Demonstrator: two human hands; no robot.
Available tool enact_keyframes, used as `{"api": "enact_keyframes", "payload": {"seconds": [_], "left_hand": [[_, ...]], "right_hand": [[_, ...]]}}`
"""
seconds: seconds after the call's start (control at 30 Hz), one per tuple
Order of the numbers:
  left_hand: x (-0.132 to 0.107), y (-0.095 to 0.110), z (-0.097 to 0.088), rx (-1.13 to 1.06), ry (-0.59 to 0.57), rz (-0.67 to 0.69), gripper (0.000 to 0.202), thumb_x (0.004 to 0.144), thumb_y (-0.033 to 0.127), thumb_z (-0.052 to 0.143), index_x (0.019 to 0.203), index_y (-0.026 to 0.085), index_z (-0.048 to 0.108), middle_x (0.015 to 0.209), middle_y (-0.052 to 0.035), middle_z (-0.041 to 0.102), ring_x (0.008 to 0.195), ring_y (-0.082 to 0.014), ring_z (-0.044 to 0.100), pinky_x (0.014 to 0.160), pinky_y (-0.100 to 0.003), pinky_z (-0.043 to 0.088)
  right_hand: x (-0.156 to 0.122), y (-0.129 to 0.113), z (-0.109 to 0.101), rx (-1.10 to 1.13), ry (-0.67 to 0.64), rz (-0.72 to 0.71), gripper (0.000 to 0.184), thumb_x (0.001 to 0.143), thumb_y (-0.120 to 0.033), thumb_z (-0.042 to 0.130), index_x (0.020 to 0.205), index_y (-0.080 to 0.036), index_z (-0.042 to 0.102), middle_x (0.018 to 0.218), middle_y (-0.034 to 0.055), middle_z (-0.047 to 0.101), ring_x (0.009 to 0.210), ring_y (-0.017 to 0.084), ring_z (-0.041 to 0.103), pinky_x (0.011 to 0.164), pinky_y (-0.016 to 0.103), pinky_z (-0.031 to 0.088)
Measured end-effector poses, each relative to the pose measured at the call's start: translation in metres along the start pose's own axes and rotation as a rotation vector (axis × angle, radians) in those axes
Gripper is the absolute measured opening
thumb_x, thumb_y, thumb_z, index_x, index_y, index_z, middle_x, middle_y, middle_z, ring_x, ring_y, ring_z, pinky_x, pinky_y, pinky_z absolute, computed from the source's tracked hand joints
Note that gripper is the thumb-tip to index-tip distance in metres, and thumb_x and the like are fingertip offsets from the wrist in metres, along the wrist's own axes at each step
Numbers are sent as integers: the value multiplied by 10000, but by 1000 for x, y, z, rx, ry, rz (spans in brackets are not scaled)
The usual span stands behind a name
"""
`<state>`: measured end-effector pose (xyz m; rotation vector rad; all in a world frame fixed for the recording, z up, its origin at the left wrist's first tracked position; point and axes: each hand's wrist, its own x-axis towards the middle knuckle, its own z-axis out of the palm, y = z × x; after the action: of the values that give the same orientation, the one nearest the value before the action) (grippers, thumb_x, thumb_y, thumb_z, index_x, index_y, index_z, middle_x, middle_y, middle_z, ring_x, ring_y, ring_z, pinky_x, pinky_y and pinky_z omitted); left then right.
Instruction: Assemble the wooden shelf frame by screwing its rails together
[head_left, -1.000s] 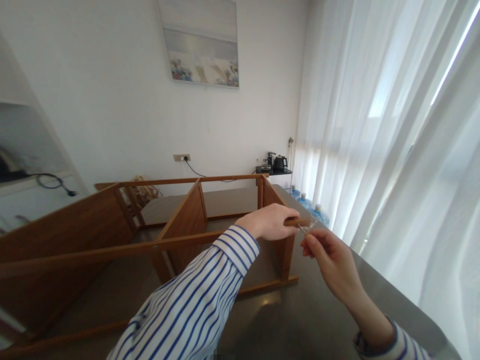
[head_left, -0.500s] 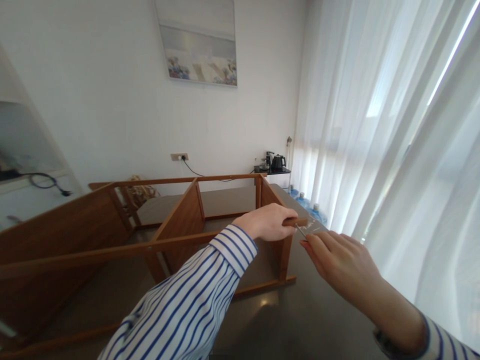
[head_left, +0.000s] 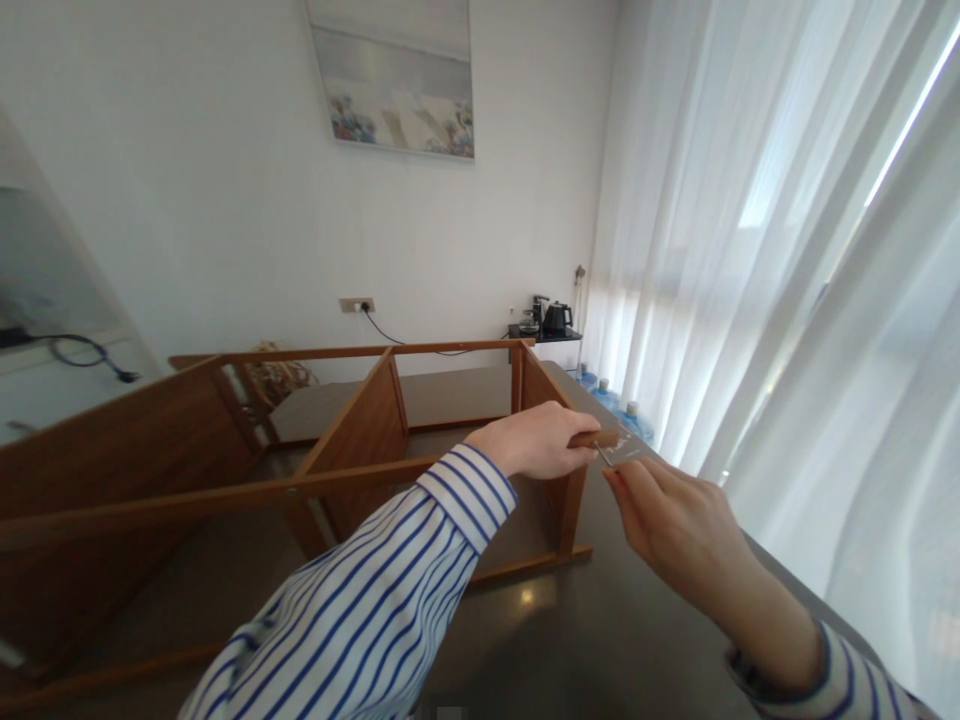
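A brown wooden shelf frame (head_left: 345, 478) lies on its side on a dark grey table (head_left: 630, 620). My left hand (head_left: 536, 440) is closed around the right end of its upper near rail, the thumb side towards the rail's tip. In my right hand (head_left: 679, 510) the fingers pinch a thin metal tool (head_left: 603, 455). Only its slim shaft shows, so I cannot tell whether it is a screwdriver or a hex key. The shaft's far end meets the side of the rail end, close to my left fingers.
White scraps (head_left: 624, 440) lie on the table beyond the rail end. Blue water bottles (head_left: 632, 420) stand past the table's edge by the white curtain (head_left: 675, 200). A black kettle (head_left: 557, 318) sits on a small stand at the back wall.
The view has tilted and shifted slightly. Both hands keep nearly the same place at the rail end, with the metal tool still against it.
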<state>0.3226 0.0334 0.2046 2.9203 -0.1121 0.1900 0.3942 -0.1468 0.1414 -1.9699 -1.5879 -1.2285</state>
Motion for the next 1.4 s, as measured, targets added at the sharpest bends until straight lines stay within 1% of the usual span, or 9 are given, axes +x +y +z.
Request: {"api": "enact_keyframes", "payload": {"seconds": [0.17,0.4,0.53,0.7,0.87,0.97,1.07,1.2,1.4], "left_hand": [[-1,0,-1,10,-14,6,369,872,473,437,1102,239,606,907,-38,670,783,-179,611,616,-254,397],[1,0,1,0,-21,-6,375,872,473,441,1125,245,597,941,-40,674,818,-187,620,641,-259,413],[1,1,0,-6,-19,-14,379,871,474,446,1130,243,598,938,-41,678,808,-185,624,644,-260,417],[1,3,-1,-10,-28,-16,365,873,467,445,1094,232,616,910,-42,681,775,-177,621,626,-253,407],[1,3,-1,-8,-18,-7,352,874,464,445,1069,227,618,897,-39,678,761,-170,616,619,-251,400],[1,2,-1,-3,-16,-3,343,875,458,447,1057,224,619,888,-40,673,756,-169,615,608,-251,399],[1,1,-1,4,-19,4,347,877,453,443,1084,229,609,901,-37,675,769,-172,618,626,-255,406],[1,0,0,0,-20,-1,371,878,467,433,1117,238,601,960,-42,674,824,-184,622,660,-262,416],[1,-1,1,2,-24,-3,385,881,468,433,1149,240,587,1002,-51,673,853,-193,620,695,-270,423]], "right_hand": [[-2,-8,4,152,-26,213,308,942,-297,417,659,-198,490,566,-16,526,495,114,513,503,262,284],[-5,-18,8,529,-82,681,329,911,-404,465,686,-200,592,544,-26,588,471,106,543,489,231,343],[-3,-22,8,782,-60,893,385,875,-490,499,665,-187,611,532,-11,600,478,110,552,494,226,387],[-6,-23,15,1080,-40,1007,416,835,-532,545,690,-153,640,503,8,596,449,106,507,462,230,373],[-9,-28,23,1339,71,1138,409,787,-530,612,711,-129,645,576,41,641,436,95,489,407,221,349],[-7,-31,22,1421,116,1192,392,753,-514,658,705,-125,638,622,50,658,440,86,493,385,205,342],[-5,-31,21,1493,130,1225,383,731,-500,686,733,-120,638,652,54,665,441,83,504,374,195,336],[-5,-31,20,1593,120,1257,362,720,-474,707,767,-121,640,651,45,662,434,78,500,373,188,327],[-2,-35,19,1706,135,1336,325,675,-432,752,752,-139,633,614,14,643,410,66,477,354,174,286]]}}
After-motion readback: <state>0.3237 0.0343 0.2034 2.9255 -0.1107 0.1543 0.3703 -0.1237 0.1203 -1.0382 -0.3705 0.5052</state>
